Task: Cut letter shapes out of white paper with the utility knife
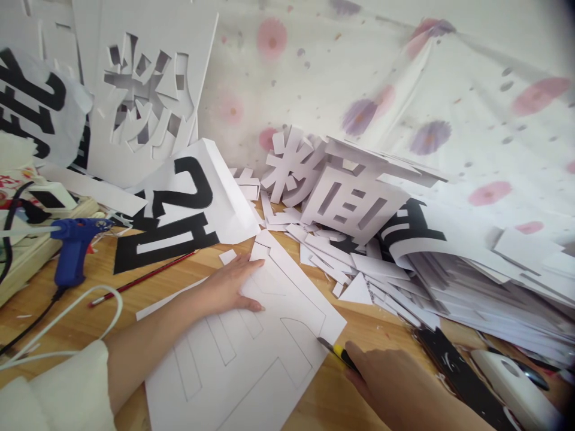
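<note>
A white board (251, 359) with pencilled character outlines lies at an angle on the wooden table. My left hand (231, 286) rests on its upper part, fingers apart, thumb and fingertips touching the surface. To the right, my right hand (381, 374) is wrapped round a black and yellow craft knife (340, 353). The knife's blade points left, at the board's right edge near a curved pencil line. Whether the tip touches the board is hard to tell. A small white scrap (227, 257) sits just above my left hand.
Left are a blue glue gun (72, 251) with cables and a red pencil (144, 278). Behind stand cut foam characters (354, 200), a printed sheet (193, 209) and a cut-out board (148, 90). White offcuts (327, 254) and a black strip (458, 371) lie right.
</note>
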`<state>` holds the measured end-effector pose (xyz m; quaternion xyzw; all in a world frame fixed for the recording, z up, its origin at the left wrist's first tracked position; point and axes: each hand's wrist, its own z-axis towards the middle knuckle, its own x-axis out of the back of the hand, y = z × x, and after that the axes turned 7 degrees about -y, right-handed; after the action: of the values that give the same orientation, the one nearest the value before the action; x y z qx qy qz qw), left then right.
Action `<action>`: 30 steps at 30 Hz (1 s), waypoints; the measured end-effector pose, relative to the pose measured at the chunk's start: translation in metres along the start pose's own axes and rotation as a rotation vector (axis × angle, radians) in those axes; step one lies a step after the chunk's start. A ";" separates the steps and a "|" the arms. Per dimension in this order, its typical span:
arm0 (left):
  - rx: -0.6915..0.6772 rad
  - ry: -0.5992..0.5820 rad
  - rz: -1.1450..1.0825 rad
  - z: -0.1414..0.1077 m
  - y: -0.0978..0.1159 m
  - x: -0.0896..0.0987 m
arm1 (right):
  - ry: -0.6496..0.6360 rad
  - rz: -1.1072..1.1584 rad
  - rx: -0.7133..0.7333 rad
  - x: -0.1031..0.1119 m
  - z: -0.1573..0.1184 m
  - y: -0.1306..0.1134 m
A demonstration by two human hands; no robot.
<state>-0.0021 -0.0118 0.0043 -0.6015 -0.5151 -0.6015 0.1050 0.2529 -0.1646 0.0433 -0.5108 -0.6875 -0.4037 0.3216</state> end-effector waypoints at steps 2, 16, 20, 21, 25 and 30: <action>-0.001 -0.031 -0.002 -0.001 0.001 0.002 | 0.004 0.000 0.000 -0.003 -0.001 0.001; -0.034 0.004 -0.028 0.000 -0.002 0.000 | 0.005 0.044 -0.015 -0.013 -0.008 -0.001; -0.015 0.024 -0.036 0.001 -0.003 -0.003 | -0.009 0.066 -0.044 -0.019 -0.010 -0.001; -0.014 0.031 -0.038 0.001 -0.003 -0.004 | -0.011 0.079 -0.048 -0.021 -0.010 -0.001; -0.014 0.067 -0.041 0.001 -0.004 -0.007 | -0.007 0.124 -0.055 -0.028 -0.012 0.000; -0.021 0.052 -0.029 0.000 -0.002 -0.004 | 0.036 0.123 -0.054 -0.039 -0.014 0.001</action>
<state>-0.0030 -0.0130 -0.0002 -0.5793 -0.5145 -0.6237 0.1032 0.2652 -0.1943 0.0166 -0.5532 -0.6377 -0.4107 0.3444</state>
